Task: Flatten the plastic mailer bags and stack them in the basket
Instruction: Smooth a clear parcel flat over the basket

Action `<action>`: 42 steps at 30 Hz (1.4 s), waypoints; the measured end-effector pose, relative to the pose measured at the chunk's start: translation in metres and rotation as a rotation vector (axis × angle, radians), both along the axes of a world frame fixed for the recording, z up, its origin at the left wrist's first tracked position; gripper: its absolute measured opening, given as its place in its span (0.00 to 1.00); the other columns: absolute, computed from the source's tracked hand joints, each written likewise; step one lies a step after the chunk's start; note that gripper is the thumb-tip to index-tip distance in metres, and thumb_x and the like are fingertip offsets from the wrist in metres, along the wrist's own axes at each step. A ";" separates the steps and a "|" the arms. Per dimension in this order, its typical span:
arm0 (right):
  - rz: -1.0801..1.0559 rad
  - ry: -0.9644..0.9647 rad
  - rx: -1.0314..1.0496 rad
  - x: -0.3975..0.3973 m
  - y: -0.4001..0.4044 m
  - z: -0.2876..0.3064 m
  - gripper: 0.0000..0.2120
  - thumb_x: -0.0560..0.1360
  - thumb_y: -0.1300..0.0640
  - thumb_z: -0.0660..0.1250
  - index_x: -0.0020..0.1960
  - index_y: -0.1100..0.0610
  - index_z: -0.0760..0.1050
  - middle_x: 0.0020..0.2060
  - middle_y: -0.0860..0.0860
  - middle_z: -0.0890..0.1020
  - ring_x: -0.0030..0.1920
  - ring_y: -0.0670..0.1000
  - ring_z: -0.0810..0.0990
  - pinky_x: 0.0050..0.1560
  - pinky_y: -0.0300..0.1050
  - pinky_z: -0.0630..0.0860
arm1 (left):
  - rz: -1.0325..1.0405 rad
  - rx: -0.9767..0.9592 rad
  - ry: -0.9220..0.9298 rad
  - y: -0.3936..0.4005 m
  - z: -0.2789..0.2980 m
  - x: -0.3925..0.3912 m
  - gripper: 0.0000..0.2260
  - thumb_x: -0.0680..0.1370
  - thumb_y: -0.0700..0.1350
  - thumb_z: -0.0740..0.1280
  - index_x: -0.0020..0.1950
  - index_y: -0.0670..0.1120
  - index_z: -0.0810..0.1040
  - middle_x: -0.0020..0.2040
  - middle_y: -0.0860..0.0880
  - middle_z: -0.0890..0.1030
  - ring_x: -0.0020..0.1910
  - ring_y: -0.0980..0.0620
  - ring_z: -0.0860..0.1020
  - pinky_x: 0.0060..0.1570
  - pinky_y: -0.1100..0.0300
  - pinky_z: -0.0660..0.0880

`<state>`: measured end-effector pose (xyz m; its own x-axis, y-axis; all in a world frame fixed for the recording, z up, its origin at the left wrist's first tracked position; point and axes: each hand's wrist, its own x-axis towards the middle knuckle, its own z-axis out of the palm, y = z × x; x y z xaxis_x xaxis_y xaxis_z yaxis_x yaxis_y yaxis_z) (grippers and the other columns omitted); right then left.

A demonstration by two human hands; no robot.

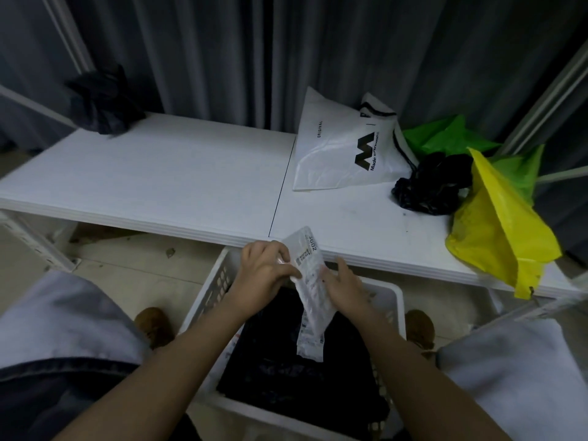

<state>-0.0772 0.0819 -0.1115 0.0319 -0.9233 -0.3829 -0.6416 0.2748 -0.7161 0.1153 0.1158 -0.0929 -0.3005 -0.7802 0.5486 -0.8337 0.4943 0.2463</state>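
A small clear plastic mailer bag (310, 291) with printed labels hangs upright over the white basket (213, 291). My left hand (264, 275) pinches its upper left edge, fingers curled. On the bag's right side my right hand (345, 286) rests with its fingers fairly straight against the plastic. Dark, flattened bags (296, 370) lie inside the basket below. On the white table (159, 179) a white mailer bag (337, 148) with black print lies flat, with a crumpled black bag (429, 186), a green bag (445, 135) and a yellow bag (496, 230) to its right.
A dark crumpled bag (101, 103) sits at the table's far left corner. Grey curtains hang behind the table. The basket stands on the floor between my two brown shoes (152, 326), partly under the table's front edge. The yellow bag overhangs that edge.
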 end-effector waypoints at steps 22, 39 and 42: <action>-0.420 -0.309 0.058 -0.043 0.070 -0.049 0.13 0.78 0.62 0.62 0.62 0.58 0.69 0.59 0.58 0.78 0.52 0.53 0.77 0.48 0.43 0.73 | 0.130 1.102 0.425 0.034 -0.072 -0.054 0.07 0.81 0.44 0.62 0.57 0.46 0.69 0.48 0.46 0.77 0.47 0.48 0.77 0.44 0.60 0.71; 0.195 0.383 0.072 -0.053 0.084 -0.105 0.30 0.79 0.58 0.58 0.78 0.55 0.50 0.76 0.58 0.51 0.74 0.60 0.57 0.69 0.49 0.64 | -0.062 1.444 -0.120 0.033 -0.124 -0.087 0.32 0.82 0.52 0.57 0.79 0.47 0.41 0.79 0.45 0.49 0.76 0.45 0.57 0.71 0.58 0.60; 0.214 0.417 -0.110 -0.037 0.073 -0.088 0.26 0.79 0.56 0.59 0.76 0.55 0.57 0.74 0.56 0.58 0.71 0.59 0.61 0.67 0.51 0.66 | 0.015 1.264 -0.232 0.025 -0.116 -0.076 0.24 0.83 0.49 0.56 0.77 0.45 0.56 0.74 0.42 0.64 0.69 0.43 0.67 0.65 0.52 0.68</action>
